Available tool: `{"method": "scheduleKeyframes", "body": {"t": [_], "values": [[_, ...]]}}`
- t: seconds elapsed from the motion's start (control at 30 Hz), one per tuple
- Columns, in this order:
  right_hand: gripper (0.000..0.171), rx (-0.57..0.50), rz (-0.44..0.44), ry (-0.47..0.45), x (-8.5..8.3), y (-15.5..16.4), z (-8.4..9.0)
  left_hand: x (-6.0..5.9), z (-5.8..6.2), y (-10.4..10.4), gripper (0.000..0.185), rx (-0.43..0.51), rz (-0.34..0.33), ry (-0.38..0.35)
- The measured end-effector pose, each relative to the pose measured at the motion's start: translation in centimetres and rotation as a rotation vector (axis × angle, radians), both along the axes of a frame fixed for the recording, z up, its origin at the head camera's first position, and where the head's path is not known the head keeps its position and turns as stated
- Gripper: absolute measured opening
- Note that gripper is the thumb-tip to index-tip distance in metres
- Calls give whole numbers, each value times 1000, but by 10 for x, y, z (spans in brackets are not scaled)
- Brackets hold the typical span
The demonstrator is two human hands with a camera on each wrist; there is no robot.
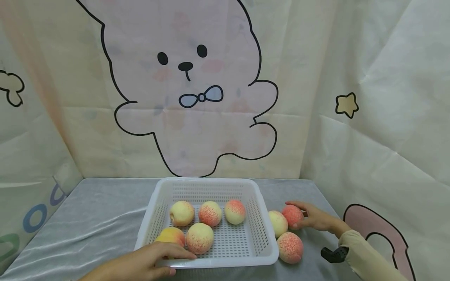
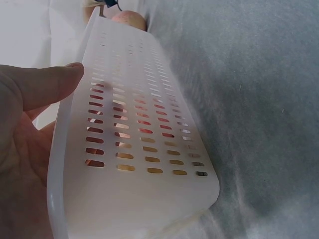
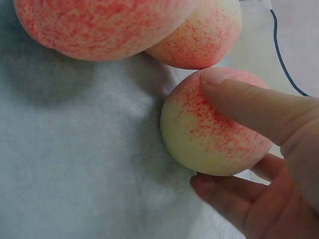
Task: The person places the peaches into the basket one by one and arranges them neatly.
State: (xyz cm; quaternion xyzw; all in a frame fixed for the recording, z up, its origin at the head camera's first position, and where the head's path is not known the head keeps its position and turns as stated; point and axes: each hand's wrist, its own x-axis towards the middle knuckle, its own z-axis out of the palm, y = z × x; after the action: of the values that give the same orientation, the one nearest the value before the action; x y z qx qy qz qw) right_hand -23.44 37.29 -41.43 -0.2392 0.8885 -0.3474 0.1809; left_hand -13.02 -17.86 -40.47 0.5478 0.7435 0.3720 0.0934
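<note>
While the white perforated plastic basket point(image 1: 207, 249) sits at lower centre of the head view on the grey cloth-covered worktop point(image 1: 98, 218), I log five pink-and-yellow peaches inside it: three along the far row, two nearer the front wall. Three peaches are outside, lower right of the frame, close together just beside the basket's right wall. My judgement: five in, three left.

Left hand point(image 1: 147, 263), bottom centre: its grip is on the basket's near rim, thumb over the top edge, fingers under or behind it; the left wrist view shows the thumb against the slotted wall.

Right hand point(image 1: 316, 218), lower right: fingers curled round the reddest outside peach point(image 1: 292, 216), thumb on top, fingertips beneath in the right wrist view. That peach rests on the cloth, touching or nearly touching its pale neighbour point(image 1: 278, 223). The third point(image 1: 290, 247) lies nearer the camera.
</note>
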Motion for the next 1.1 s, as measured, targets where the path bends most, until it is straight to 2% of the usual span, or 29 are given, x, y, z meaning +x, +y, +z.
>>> {"method": "scheduleKeyframes", "body": {"t": [0.3, 0.43, 0.57, 0.73, 0.9, 1.1], "values": [[77, -3, -44, 27, 1, 3, -2, 0, 0, 1, 42, -13, 7, -19], [75, -27, -73, 64, 1, 7, 3, 0, 0, 1, 42, -15, 6, -26], [72, -93, -75, 103, 2, 7, 14, 0, 0, 1, 42, -19, 9, -25], [72, -153, -88, 106, 4, -1, 32, 0, 1, 1, 42, -24, 11, -28], [74, -188, -104, 132, 5, -18, 54, 0, 2, 0, 42, -20, 10, -31], [74, -214, -75, 173, 8, -42, 71, 1, 1, 1, 42, -17, 13, -8]]}}
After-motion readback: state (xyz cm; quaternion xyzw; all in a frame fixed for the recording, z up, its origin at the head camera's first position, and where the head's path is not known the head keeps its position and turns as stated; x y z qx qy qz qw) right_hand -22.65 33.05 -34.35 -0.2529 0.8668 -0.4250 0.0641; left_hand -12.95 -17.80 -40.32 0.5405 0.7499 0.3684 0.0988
